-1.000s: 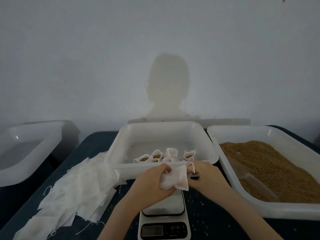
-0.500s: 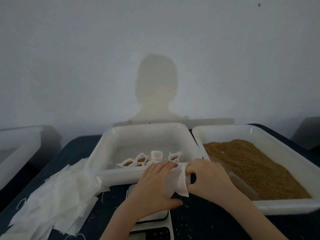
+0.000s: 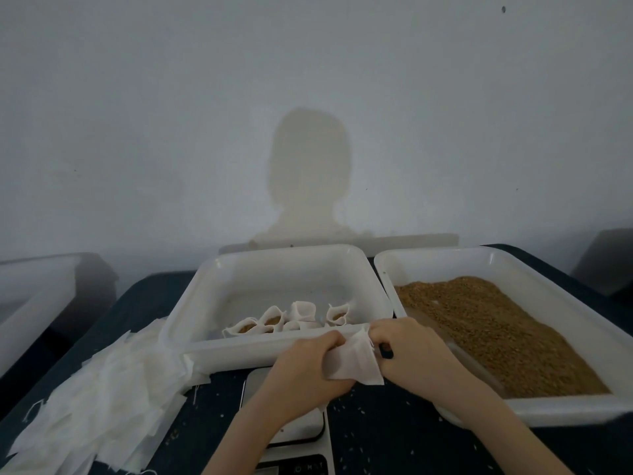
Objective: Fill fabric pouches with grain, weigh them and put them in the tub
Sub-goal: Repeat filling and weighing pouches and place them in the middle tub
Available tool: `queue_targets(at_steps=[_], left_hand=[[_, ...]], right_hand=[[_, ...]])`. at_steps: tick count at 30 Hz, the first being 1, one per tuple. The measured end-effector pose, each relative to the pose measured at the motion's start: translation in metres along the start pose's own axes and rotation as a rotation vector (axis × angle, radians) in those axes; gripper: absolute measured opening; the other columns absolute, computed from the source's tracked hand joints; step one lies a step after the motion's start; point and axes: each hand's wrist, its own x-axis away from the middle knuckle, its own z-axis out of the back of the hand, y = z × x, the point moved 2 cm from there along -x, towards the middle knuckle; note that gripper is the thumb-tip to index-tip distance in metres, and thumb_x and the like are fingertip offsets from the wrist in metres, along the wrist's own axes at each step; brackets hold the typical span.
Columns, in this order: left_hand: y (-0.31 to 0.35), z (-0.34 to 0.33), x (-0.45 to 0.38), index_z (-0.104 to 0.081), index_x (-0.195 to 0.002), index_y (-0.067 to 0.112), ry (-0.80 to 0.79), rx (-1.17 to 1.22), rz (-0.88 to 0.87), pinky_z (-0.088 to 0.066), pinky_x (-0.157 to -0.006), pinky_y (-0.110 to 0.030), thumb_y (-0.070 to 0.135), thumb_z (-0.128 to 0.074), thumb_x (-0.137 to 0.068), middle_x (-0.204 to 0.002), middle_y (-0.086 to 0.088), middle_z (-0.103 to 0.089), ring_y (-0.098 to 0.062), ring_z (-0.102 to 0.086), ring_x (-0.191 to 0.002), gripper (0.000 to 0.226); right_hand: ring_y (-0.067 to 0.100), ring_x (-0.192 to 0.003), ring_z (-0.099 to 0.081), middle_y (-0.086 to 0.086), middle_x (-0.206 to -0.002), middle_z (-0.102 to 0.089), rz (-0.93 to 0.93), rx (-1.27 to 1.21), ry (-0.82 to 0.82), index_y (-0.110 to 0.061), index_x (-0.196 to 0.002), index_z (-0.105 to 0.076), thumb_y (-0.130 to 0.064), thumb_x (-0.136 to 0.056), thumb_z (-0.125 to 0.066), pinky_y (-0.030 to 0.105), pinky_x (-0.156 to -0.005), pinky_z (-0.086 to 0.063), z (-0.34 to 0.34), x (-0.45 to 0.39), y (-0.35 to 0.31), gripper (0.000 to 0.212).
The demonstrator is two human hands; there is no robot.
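Left grip: my left hand (image 3: pixel 305 366) is curled round the left side of an empty white fabric pouch (image 3: pixel 354 363), fingers bunched into the cloth at its top edge.
Right grip: my right hand (image 3: pixel 407 351) pinches the pouch's upper right corner between thumb and fingers; something small and dark shows under my fingers, too hidden for me to tell what it is.
Pouch: it hangs between my two hands, above the near rim of the middle tub and just past the scale, flat and slightly crumpled, its lower corner pointing right.
Tub: the white middle tub (image 3: pixel 239 351) sits on the dark tabletop (image 3: pixel 376 433) straight ahead of me; several filled pouches (image 3: pixel 274 320) stand in a row along its near side, mouths open, brown grain showing inside.
Grain: brown grain (image 3: pixel 486 330) lies heaped in the white tray (image 3: pixel 561 411) on the right, just beside the tub.
Scale: the scale (image 3: pixel 301 430) is near me under my left wrist, its plate partly covered by my arm.
Spare pouches: a loose pile of empty pouches (image 3: pixel 102 399) lies on the left of the tabletop, touching the tub's near left corner.
Far left: another white tub (image 3: pixel 37 303) stands apart from the tabletop.
Loose grains: a few are scattered on the tabletop near the scale.
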Motion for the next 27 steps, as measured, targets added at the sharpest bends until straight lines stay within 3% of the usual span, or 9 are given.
queue_targets(at_steps=[3,6,8,10,13,15,18,22,27], left_hand=[[0.004,-0.003,-0.003,-0.051,-0.094,0.044,0.000,0.034,-0.004,-0.040,-0.064,-0.007,0.045,-0.066,-0.076,-0.083,0.019,-0.062,0.009,-0.056,-0.080,0.023],[0.006,-0.006,-0.006,-0.056,-0.100,0.039,0.013,0.054,-0.002,-0.046,-0.066,-0.013,0.043,-0.066,-0.076,-0.085,0.016,-0.063,0.004,-0.057,-0.080,0.026],[0.006,-0.007,-0.009,-0.056,-0.099,0.040,0.017,0.046,-0.008,-0.047,-0.068,-0.016,0.043,-0.066,-0.075,-0.085,0.017,-0.063,0.003,-0.056,-0.080,0.026],[0.005,-0.007,-0.012,-0.054,-0.100,0.043,0.001,0.037,-0.008,-0.047,-0.069,-0.013,0.042,-0.067,-0.076,-0.088,0.019,-0.062,0.006,-0.056,-0.083,0.027],[0.005,-0.006,-0.015,-0.051,-0.106,0.045,-0.021,0.042,0.008,-0.046,-0.072,-0.011,0.042,-0.068,-0.078,-0.096,0.020,-0.061,0.008,-0.055,-0.087,0.033],[0.006,-0.006,-0.017,-0.048,-0.105,0.048,-0.020,0.045,0.010,-0.046,-0.072,-0.010,0.042,-0.068,-0.078,-0.095,0.021,-0.061,0.009,-0.055,-0.087,0.034],[0.007,-0.008,-0.020,-0.048,-0.098,0.050,-0.026,0.041,0.006,-0.046,-0.069,-0.012,0.042,-0.068,-0.079,-0.089,0.021,-0.061,0.010,-0.055,-0.085,0.029],[0.007,-0.013,-0.024,-0.047,-0.104,0.049,-0.045,0.022,0.021,-0.045,-0.071,-0.012,0.043,-0.067,-0.080,-0.093,0.021,-0.059,0.005,-0.056,-0.085,0.032],[0.005,-0.018,-0.026,-0.046,-0.099,0.052,-0.034,0.026,0.026,-0.047,-0.071,-0.013,0.042,-0.067,-0.079,-0.093,0.021,-0.060,0.006,-0.057,-0.084,0.030]], right_hand=[[-0.002,-0.059,-0.046,-0.016,-0.066,-0.044,0.012,-0.086,-0.003,-0.034,-0.051,-0.042,-0.018,-0.088,-0.059,0.015,-0.051,-0.032,0.002,0.000,0.002,0.044],[0.001,-0.071,-0.054,-0.019,-0.078,-0.054,0.037,-0.270,-0.020,-0.021,-0.066,-0.068,-0.008,-0.085,-0.062,0.023,-0.064,-0.046,0.007,0.004,0.006,0.024],[-0.005,-0.089,-0.058,-0.025,-0.096,-0.060,0.021,-0.397,0.018,-0.020,-0.079,-0.075,-0.007,-0.087,-0.063,0.013,-0.077,-0.047,0.014,0.007,0.014,0.020],[-0.009,-0.098,-0.057,-0.025,-0.107,-0.061,-0.030,-0.476,0.082,-0.030,-0.080,-0.075,-0.010,-0.089,-0.062,0.008,-0.084,-0.045,0.022,0.010,0.028,0.025],[-0.008,-0.096,-0.059,-0.024,-0.104,-0.065,-0.155,-0.482,0.158,-0.036,-0.079,-0.074,-0.011,-0.090,-0.059,0.010,-0.083,-0.047,0.031,0.014,0.062,0.032],[-0.003,-0.094,-0.060,-0.024,-0.100,-0.065,-0.264,-0.332,0.146,-0.041,-0.083,-0.070,-0.013,-0.091,-0.056,0.018,-0.085,-0.050,0.032,0.014,0.090,0.032],[0.006,-0.092,-0.061,-0.015,-0.105,-0.065,-0.472,0.019,-0.013,-0.038,-0.100,-0.065,-0.030,-0.093,-0.053,0.028,-0.081,-0.053,0.026,0.014,0.133,0.016],[0.010,-0.076,-0.058,-0.004,-0.098,-0.066,-0.570,0.227,-0.458,-0.020,-0.101,-0.062,-0.057,-0.085,-0.056,0.023,-0.061,-0.045,-0.001,0.020,0.160,0.040],[0.013,-0.071,-0.051,-0.002,-0.090,-0.055,-0.576,0.205,-0.510,-0.015,-0.104,-0.056,-0.039,-0.093,-0.050,0.022,-0.058,-0.040,-0.013,0.017,0.162,0.028]])
